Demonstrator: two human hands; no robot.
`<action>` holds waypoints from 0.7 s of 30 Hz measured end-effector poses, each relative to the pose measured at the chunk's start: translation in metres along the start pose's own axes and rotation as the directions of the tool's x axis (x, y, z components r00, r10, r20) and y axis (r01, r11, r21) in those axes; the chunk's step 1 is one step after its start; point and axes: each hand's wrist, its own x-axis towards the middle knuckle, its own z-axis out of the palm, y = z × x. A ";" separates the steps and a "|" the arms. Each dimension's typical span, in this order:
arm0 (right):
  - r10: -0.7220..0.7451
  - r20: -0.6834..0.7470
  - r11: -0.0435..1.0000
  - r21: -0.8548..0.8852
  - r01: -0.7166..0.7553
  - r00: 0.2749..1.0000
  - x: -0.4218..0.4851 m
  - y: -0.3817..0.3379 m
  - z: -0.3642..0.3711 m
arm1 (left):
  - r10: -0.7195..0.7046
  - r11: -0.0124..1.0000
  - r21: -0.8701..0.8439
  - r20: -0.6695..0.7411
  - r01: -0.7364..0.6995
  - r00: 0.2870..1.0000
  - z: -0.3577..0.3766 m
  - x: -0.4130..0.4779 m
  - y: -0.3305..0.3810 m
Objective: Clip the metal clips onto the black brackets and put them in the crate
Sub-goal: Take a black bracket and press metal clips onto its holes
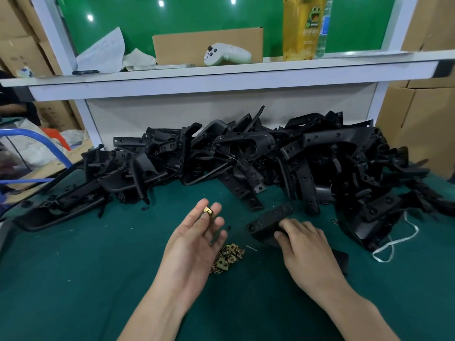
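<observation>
My left hand (197,239) is palm up over the green mat and pinches one brass-coloured metal clip (208,210) at its fingertips. Just below it lies a small heap of several loose metal clips (227,258). My right hand (305,249) grips a black bracket (267,223) that lies on the mat, fingers curled over its near end. A large pile of black brackets (246,156) stretches across the back of the table. No crate is in view.
The green mat (73,279) covers the table. A white string loop (394,244) lies at the right. A shelf (221,72) above holds a white controller (225,55), a yellow bottle (301,28), cardboard and papers. Cardboard boxes stand at both sides.
</observation>
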 end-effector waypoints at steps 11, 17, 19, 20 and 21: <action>-0.018 -0.023 1.000 0.007 0.018 1.000 0.000 0.001 0.002 | 0.031 0.999 0.021 -0.013 -0.030 0.999 -0.002 0.000 0.001; -0.012 -0.015 1.000 0.022 0.013 1.000 0.000 0.001 0.001 | 0.029 0.993 0.112 0.024 -0.031 0.999 0.002 -0.002 0.002; -0.013 -0.018 1.000 0.019 0.013 1.000 -0.001 0.000 0.001 | 0.034 0.990 0.133 0.038 -0.038 0.999 0.005 -0.003 0.001; -0.015 -0.020 1.000 0.026 0.015 1.000 -0.001 0.000 0.001 | 0.037 0.988 0.146 0.039 -0.042 0.999 0.006 -0.004 0.000; -0.015 -0.026 0.999 0.039 0.016 1.000 -0.001 0.000 0.002 | 0.040 0.986 0.158 0.038 -0.046 0.998 0.007 -0.004 -0.001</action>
